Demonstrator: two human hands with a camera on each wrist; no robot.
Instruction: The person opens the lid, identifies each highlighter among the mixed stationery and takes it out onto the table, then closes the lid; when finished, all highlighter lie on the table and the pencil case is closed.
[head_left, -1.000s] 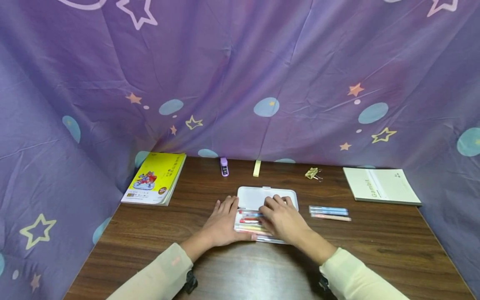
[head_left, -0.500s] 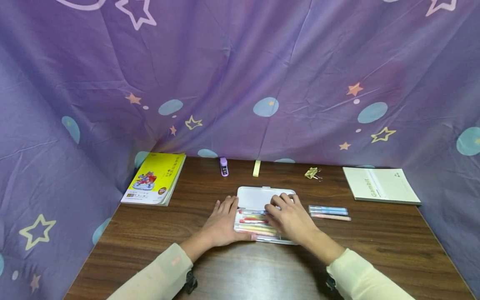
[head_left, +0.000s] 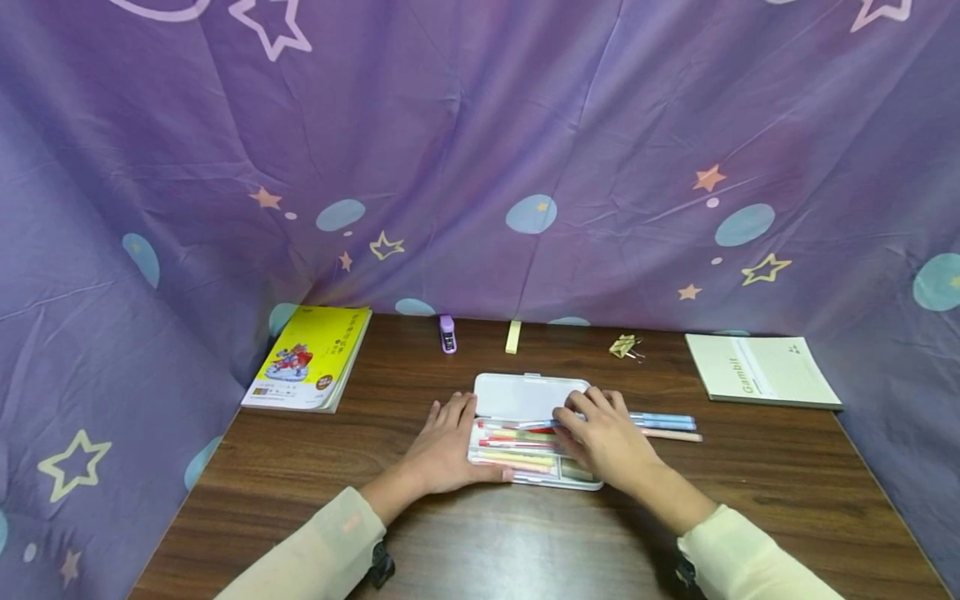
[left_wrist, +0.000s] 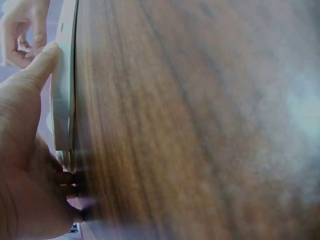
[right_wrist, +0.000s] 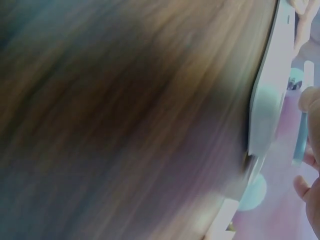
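From where I stand, a person in pale sleeves [head_left: 307, 546] has both hands at a white pencil case [head_left: 517, 397], which lies on the wood-grained table [head_left: 480, 550] with its lid laid back, away from the person. The left hand [head_left: 448, 448] rests against the case's left end, fingers straight, the thumb along the front edge; its grip is slack and has hold of nothing. The right hand [head_left: 606, 440] is over the case's right end with fingers bent, and the right wrist view shows its grip closed in a pinch on a slim bluish pen [right_wrist: 302, 137]. Red and yellow pens [head_left: 517, 444] lie lengthwise in the case between the hands, and something greyish sits in its front right corner, too unclear to name. Just beyond the right hand, two blue pens [head_left: 671, 419] and a peach pen [head_left: 675, 435] lie side by side on the table, their left ends hidden by the hand. Along the back stand out a yellow book [head_left: 322, 342], a purple stapler [head_left: 447, 335], a pale yellow strip [head_left: 513, 337], some gold clips [head_left: 622, 346] and a light notebook [head_left: 765, 371] marked "Gambit", before a purple starry curtain [head_left: 450, 142].
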